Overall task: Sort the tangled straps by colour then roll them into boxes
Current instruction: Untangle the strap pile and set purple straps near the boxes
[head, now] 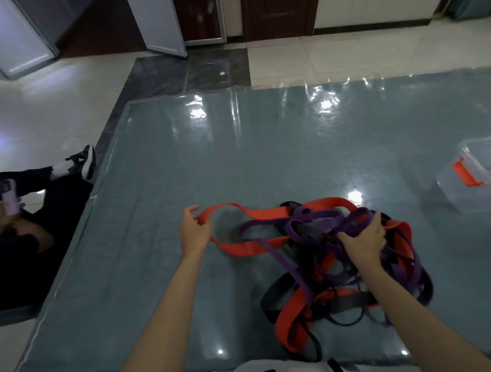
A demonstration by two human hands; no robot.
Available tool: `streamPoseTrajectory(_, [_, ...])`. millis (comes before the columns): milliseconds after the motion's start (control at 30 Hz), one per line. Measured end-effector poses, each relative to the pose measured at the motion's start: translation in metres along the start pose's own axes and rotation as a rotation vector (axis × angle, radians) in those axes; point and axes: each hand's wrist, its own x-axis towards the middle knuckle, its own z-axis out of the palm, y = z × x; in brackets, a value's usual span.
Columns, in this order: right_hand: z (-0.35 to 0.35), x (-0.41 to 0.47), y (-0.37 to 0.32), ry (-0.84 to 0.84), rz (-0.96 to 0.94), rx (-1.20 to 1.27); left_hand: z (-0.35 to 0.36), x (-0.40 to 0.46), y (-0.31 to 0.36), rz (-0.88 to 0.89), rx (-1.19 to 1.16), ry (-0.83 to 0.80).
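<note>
— Fingers of the left hand pinch one wide orange-red strap's loop; the right hand clutches purple straps atop the tangled heap mid-worktop.
— Sorting, then?
— Seemingly just starting. Next, draw that orange loop free leftward; the clear plastic box waits, well apart.

Both bare forearms reach forward over the table. The left hand sits left of the strap pile, fingers curled round the end loop of a red strap. The right hand rests atop the pile, fingers curled into purple straps.
</note>
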Motion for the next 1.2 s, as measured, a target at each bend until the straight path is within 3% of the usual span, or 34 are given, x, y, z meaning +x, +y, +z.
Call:
streamPoseTrajectory(67, [0.001, -0.003, -0.012, 0.051, -0.214, -0.092, 0.003, -0.008, -0.004, -0.013, 0.252, -0.086])
streamPoseTrajectory(133, [0.009, -0.001, -0.019, 0.003, -0.438, -0.116, 0.009, -0.022, -0.010, 0.092, 0.475, -0.047])
streamPoseTrajectory(233, [0.025, 0.006, -0.025, -0.144, -0.616, -0.311, 0.030, -0.046, -0.012, 0.248, 0.428, -0.033])
streamPoseTrajectory(333, [0.038, 0.010, -0.033, -0.232, -0.646, -0.690, 0.061, -0.062, -0.011, 0.057, 0.425, -0.343])
streamPoseTrajectory(400, [0.043, 0.017, -0.039, -0.255, -0.613, -0.772, 0.080, -0.068, -0.016, -0.107, 0.480, -0.483])
streamPoseTrajectory(467, [0.045, 0.028, -0.047, -0.226, -0.652, -0.823, 0.091, -0.072, -0.019, -0.193, 0.488, -0.468])
streamPoseTrajectory(533, [0.043, 0.039, -0.054, -0.272, -0.687, -0.832, 0.097, -0.073, -0.023, -0.153, 0.547, -0.367])
streamPoseTrajectory(667, [0.046, 0.059, -0.060, -0.616, -0.681, -0.688, 0.093, -0.069, -0.033, -0.002, 0.640, -0.146])
streamPoseTrajectory(767, [0.052, 0.067, -0.055, -0.707, -0.682, -0.510, 0.086, -0.062, -0.042, 0.030, 0.676, -0.192])
streamPoseTrajectory(867, [0.050, 0.071, -0.051, -0.721, -0.590, -0.296, 0.083, -0.050, -0.049, 0.043, 0.485, -0.207])
streamPoseTrajectory(1000, [0.040, 0.068, -0.052, -0.484, -0.502, 0.027, 0.083, -0.048, -0.030, -0.019, 0.167, -0.185])
streamPoseTrajectory(1100, [0.031, 0.059, -0.054, -0.270, -0.545, 0.039, 0.098, -0.057, -0.003, -0.417, -0.234, -0.220])
streamPoseTrajectory(1167, [0.025, 0.050, -0.052, -0.228, -0.545, 0.039, 0.109, -0.064, 0.009, -0.751, -0.486, -0.372])
streamPoseTrajectory(1200, [0.022, 0.045, -0.050, -0.221, -0.545, 0.037, 0.114, -0.069, 0.013, -0.814, -0.499, -0.472])
